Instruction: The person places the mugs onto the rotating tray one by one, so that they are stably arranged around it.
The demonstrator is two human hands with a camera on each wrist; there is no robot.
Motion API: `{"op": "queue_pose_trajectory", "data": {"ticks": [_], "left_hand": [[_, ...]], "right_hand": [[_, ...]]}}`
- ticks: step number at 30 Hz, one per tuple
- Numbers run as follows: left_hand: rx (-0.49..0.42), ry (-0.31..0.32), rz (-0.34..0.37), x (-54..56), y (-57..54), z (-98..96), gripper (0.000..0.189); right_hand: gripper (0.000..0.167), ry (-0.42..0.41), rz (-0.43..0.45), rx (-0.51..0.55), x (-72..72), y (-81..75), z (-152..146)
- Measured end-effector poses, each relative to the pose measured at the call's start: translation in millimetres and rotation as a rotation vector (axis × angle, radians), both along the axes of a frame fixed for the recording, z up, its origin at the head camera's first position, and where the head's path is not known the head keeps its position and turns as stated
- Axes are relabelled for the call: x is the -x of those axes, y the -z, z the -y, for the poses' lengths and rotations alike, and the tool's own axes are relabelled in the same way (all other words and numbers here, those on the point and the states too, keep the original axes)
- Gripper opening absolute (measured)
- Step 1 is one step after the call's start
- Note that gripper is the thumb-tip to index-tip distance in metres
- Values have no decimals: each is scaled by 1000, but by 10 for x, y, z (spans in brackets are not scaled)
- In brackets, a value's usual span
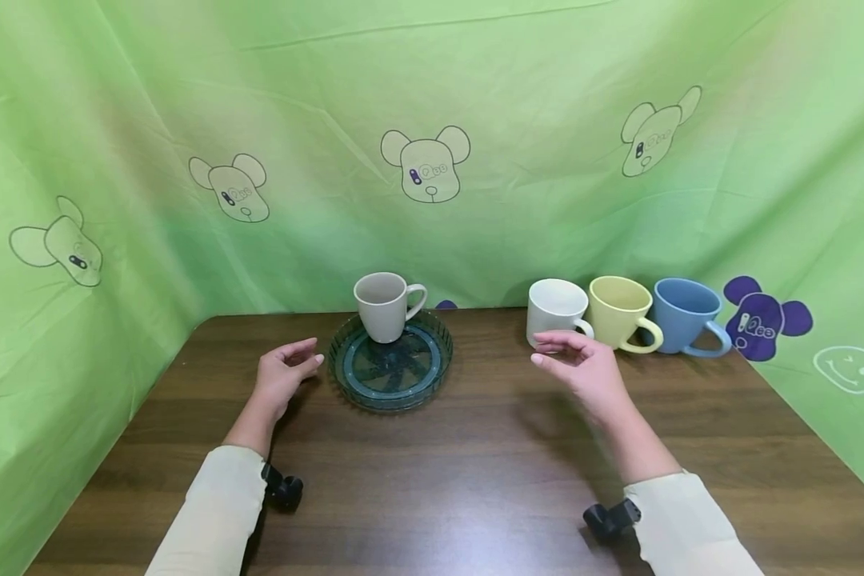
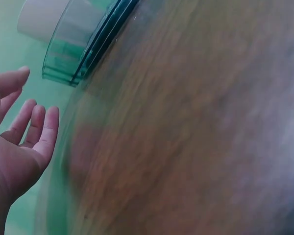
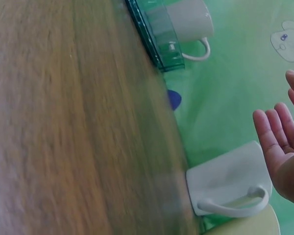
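A light grey mug stands upright at the back of a round, clear green tray, its handle to the right. My left hand hovers just left of the tray, fingers loosely bent and nothing in them; the left wrist view shows that hand apart from the tray wall. On the right, my right hand is in front of a white mug, covering part of its base in the head view. Between thumb and fingers it holds nothing. In the right wrist view the white mug stands beside the fingers; contact cannot be told.
A yellow mug and a blue mug stand in a row right of the white one, handles toward the front right. Behind the brown wooden table hangs a green printed cloth. Each wrist wears a small black camera.
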State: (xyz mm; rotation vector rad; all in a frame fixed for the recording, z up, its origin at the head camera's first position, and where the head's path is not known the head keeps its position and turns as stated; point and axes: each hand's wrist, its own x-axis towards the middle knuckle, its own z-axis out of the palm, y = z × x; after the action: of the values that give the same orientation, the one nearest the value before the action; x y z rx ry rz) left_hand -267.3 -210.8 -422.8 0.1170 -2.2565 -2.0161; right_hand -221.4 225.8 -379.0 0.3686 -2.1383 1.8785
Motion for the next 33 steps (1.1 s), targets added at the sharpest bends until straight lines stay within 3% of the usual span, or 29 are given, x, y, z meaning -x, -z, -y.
{"op": "queue_pose_trajectory", "data": {"ticks": [6,13,21,33], "left_hand": [[-86,66,54,-7,-19,50,51],[-160,84,112,17,-44,26,54],[-145,127,117,148,-28,-64,53],[-124,145,111,214,-35,-50,51]], "right_hand": [[30,-27,-19,74,-35,-4,-128],[29,0,-41,110,-73,4,-299],[31,74,-62,173,-29,50,-457],[29,145,-72,153,18,43,-541]]}}
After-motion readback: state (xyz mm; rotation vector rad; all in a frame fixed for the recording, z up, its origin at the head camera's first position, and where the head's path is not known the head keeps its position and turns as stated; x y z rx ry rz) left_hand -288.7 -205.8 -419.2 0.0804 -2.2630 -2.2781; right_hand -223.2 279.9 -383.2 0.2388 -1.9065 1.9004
